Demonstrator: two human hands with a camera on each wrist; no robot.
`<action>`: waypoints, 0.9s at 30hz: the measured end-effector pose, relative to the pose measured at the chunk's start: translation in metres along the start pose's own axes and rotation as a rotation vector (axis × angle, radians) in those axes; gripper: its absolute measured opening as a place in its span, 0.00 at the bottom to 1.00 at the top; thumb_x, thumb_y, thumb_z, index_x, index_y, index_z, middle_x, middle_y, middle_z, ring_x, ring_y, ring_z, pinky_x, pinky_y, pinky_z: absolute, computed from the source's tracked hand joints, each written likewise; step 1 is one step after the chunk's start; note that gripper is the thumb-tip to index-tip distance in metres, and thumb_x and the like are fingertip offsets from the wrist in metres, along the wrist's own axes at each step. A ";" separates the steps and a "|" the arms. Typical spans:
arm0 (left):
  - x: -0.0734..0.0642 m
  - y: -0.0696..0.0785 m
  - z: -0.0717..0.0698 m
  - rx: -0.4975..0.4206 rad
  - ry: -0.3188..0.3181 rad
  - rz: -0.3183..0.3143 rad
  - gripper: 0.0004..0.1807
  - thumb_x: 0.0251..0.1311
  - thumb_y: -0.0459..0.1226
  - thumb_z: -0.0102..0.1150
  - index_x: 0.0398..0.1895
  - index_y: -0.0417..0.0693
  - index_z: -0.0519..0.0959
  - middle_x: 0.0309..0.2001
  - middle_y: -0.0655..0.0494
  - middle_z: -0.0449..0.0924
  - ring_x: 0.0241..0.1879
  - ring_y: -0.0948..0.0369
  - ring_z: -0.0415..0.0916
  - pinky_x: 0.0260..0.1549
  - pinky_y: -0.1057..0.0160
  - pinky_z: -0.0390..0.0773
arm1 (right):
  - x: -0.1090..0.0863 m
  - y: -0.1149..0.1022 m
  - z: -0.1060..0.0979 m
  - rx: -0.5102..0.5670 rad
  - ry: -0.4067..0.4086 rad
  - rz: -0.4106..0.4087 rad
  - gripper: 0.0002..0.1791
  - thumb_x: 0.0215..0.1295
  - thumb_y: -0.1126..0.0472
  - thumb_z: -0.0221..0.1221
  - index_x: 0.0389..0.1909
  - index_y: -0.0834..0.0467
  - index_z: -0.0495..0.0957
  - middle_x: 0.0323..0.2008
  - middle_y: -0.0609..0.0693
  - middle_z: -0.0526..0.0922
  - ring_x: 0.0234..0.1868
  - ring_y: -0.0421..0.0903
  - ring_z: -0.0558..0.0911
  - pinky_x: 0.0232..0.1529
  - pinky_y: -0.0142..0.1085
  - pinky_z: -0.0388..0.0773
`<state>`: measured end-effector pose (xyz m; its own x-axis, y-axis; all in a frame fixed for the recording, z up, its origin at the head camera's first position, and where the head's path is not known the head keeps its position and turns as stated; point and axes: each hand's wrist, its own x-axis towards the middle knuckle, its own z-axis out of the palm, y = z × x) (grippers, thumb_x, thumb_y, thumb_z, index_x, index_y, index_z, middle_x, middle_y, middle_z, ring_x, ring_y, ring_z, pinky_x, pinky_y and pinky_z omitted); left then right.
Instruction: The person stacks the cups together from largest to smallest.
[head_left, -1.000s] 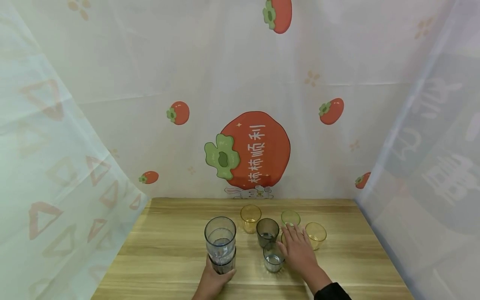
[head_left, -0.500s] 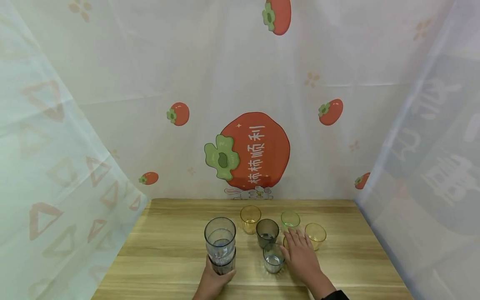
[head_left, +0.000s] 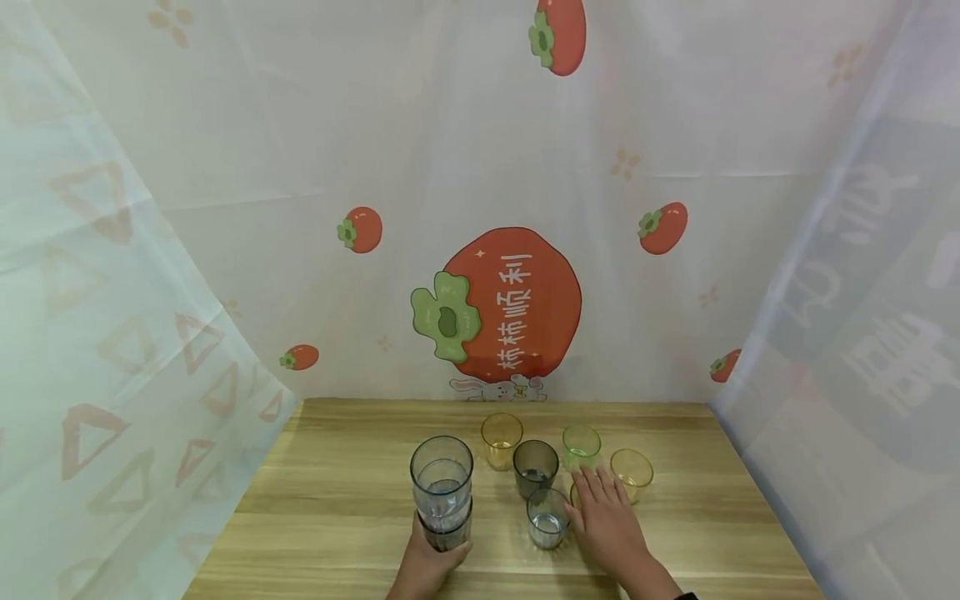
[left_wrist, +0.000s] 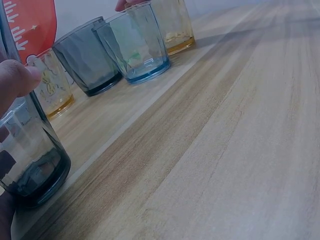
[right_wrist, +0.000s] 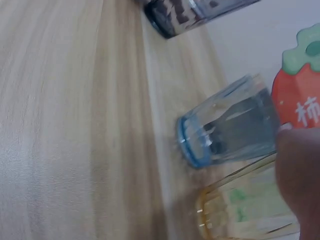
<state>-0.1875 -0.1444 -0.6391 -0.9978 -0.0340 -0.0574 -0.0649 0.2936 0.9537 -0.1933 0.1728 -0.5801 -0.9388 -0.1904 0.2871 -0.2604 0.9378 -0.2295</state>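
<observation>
My left hand (head_left: 427,558) grips the smoked-grey glass (head_left: 448,535) at the bottom of a stack. A larger clear glass (head_left: 442,479) stands on top, nested into it. In the left wrist view the thumb (left_wrist: 17,82) lies against the grey glass. My right hand (head_left: 611,525) is over a yellow glass (right_wrist: 245,205), holding it from above and mostly covering it in the head view. Its thumb (right_wrist: 297,165) shows along the upper part of that glass in the right wrist view. Just left of this hand stands a pale blue glass (head_left: 547,521).
Behind the pale blue glass stands a dark grey glass (head_left: 536,471). An amber glass (head_left: 501,442), a green glass (head_left: 581,446) and another yellow glass (head_left: 633,473) stand farther back on the wooden table (head_left: 322,492). A printed cloth (head_left: 247,150) closes off the back and sides.
My right hand has drawn slightly toward me, and the yellow glass under it has shifted the same way, uncovering the green glass more. The left hand and its stack have stayed in place.
</observation>
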 end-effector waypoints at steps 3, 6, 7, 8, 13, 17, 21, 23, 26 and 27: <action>0.000 0.001 0.000 -0.001 0.000 0.002 0.59 0.47 0.43 0.81 0.74 0.37 0.49 0.65 0.33 0.67 0.63 0.37 0.69 0.61 0.35 0.70 | -0.001 0.000 -0.010 0.021 -0.094 -0.003 0.34 0.74 0.47 0.57 0.73 0.62 0.66 0.73 0.62 0.65 0.75 0.66 0.59 0.73 0.64 0.54; -0.001 0.002 0.000 -0.006 -0.005 0.002 0.59 0.48 0.42 0.81 0.74 0.37 0.48 0.65 0.33 0.67 0.63 0.37 0.68 0.61 0.35 0.69 | 0.002 0.000 -0.026 0.084 -0.215 -0.005 0.36 0.73 0.48 0.59 0.73 0.63 0.64 0.74 0.64 0.63 0.75 0.69 0.58 0.72 0.66 0.54; -0.001 0.002 0.000 -0.007 -0.004 0.001 0.59 0.48 0.42 0.81 0.74 0.38 0.48 0.65 0.33 0.67 0.63 0.37 0.68 0.62 0.35 0.69 | 0.004 0.000 -0.032 0.113 -0.254 -0.002 0.36 0.72 0.48 0.60 0.73 0.64 0.64 0.74 0.65 0.62 0.74 0.70 0.58 0.71 0.67 0.54; -0.001 0.002 0.000 -0.008 -0.006 0.001 0.59 0.48 0.42 0.81 0.75 0.38 0.48 0.65 0.33 0.66 0.63 0.37 0.68 0.62 0.35 0.69 | 0.005 0.000 -0.038 0.135 -0.293 0.003 0.37 0.71 0.49 0.61 0.73 0.63 0.64 0.74 0.66 0.61 0.74 0.71 0.58 0.70 0.68 0.56; -0.001 0.003 0.000 -0.011 -0.012 -0.004 0.59 0.48 0.42 0.80 0.75 0.38 0.48 0.65 0.33 0.66 0.64 0.36 0.68 0.62 0.34 0.69 | 0.011 0.002 -0.060 0.202 -0.468 0.048 0.37 0.64 0.57 0.67 0.73 0.59 0.66 0.75 0.66 0.59 0.73 0.75 0.56 0.62 0.71 0.65; -0.001 0.003 0.000 -0.028 -0.028 -0.004 0.59 0.49 0.42 0.80 0.75 0.38 0.47 0.66 0.33 0.66 0.64 0.36 0.67 0.62 0.34 0.68 | 0.014 0.003 -0.070 0.223 -0.539 0.064 0.38 0.58 0.66 0.70 0.71 0.59 0.70 0.74 0.67 0.62 0.71 0.77 0.58 0.55 0.69 0.72; -0.001 0.003 -0.001 -0.037 -0.034 -0.003 0.59 0.50 0.42 0.80 0.75 0.38 0.47 0.66 0.33 0.65 0.65 0.36 0.67 0.62 0.33 0.68 | 0.019 0.002 -0.075 0.227 -0.575 0.068 0.37 0.53 0.72 0.68 0.68 0.58 0.73 0.71 0.66 0.66 0.69 0.77 0.63 0.40 0.54 0.75; -0.001 0.003 -0.001 -0.036 -0.031 -0.005 0.59 0.49 0.42 0.80 0.75 0.38 0.47 0.66 0.33 0.65 0.65 0.36 0.67 0.62 0.34 0.68 | 0.021 0.001 -0.077 0.224 -0.587 0.072 0.37 0.51 0.74 0.68 0.66 0.57 0.74 0.70 0.66 0.67 0.68 0.77 0.64 0.35 0.49 0.70; -0.001 0.004 -0.001 -0.036 -0.027 -0.008 0.59 0.49 0.42 0.80 0.75 0.38 0.47 0.66 0.33 0.65 0.64 0.36 0.67 0.62 0.34 0.68 | 0.023 0.000 -0.079 0.216 -0.602 0.068 0.38 0.50 0.74 0.69 0.66 0.57 0.75 0.69 0.65 0.68 0.67 0.75 0.67 0.31 0.45 0.67; -0.001 0.004 -0.001 -0.036 -0.028 -0.010 0.59 0.49 0.42 0.80 0.75 0.38 0.47 0.66 0.33 0.65 0.65 0.36 0.67 0.62 0.34 0.68 | 0.023 0.001 -0.079 0.216 -0.608 0.063 0.38 0.50 0.74 0.69 0.66 0.57 0.75 0.69 0.65 0.69 0.65 0.72 0.70 0.30 0.44 0.66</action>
<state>-0.1866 -0.1442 -0.6348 -0.9971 -0.0104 -0.0749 -0.0750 0.2591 0.9629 -0.1974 0.1920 -0.4997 -0.8974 -0.3269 -0.2965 -0.1805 0.8849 -0.4293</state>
